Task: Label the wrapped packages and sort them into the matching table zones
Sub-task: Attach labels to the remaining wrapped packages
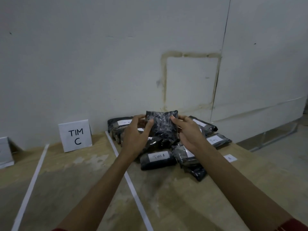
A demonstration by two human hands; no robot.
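While both arms reach forward over the desk (75,180), the left hand (135,137) and the right hand (189,131) each grip one side of a dark wrapped package (162,125), thumbs on its near face and fingers curled round its edges. It is held upright just above a pile of packages (191,157) on the desk by the wall. A labelled package (158,160) in the pile reads TIM A. A white strip (130,179) divides this zone from the one holding the TIM C sign (75,135).
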